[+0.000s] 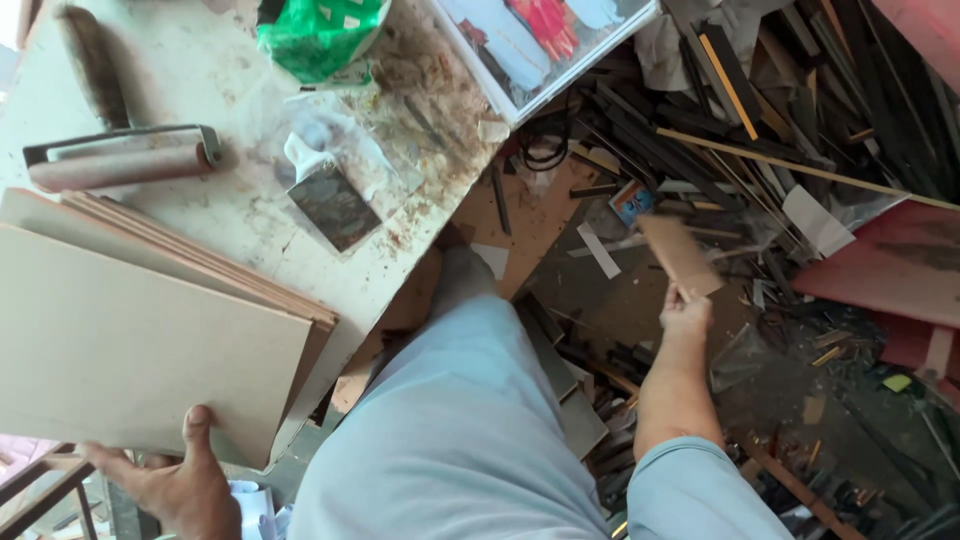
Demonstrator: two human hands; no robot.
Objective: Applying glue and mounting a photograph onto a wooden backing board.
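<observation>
**Two-hand status: board stack steadied, offcut held out over the floor**

Left hand point(185, 485) is gripping the near edge of the top board point(140, 345), thumb lying on its face, fingers going under. Closed on it. That board is sitting on a stack of thin boards point(250, 275) overhanging the worktop point(250, 200) edge, directly above the left hand.

Right hand point(686, 312) is reaching out, well apart from the left, pinching the lower end of a small brown offcut point(680, 255). Offcut is blurring, tilted, sticking up past the fingertips, over the floor scrap pile point(780, 130).

Beyond the left hand on the worktop: a roller point(120, 160), a dark scraper block point(333, 207) on crumpled plastic, a green bag point(320, 35). A framed panel point(545, 45) is lying at the far corner, between the two hands' lines.

Judgement on doing this well:
- Stack is overhanging, so the left grip is carrying the balance; keeping the thumb pressed flat is stopping the top sheet sliding.
- Offcut is held by one end only; a firmer pinch nearer its middle is giving better control.
- Leg point(450, 430) is standing between the hands; floor is cluttered with strips, so footing is worth watching.
</observation>
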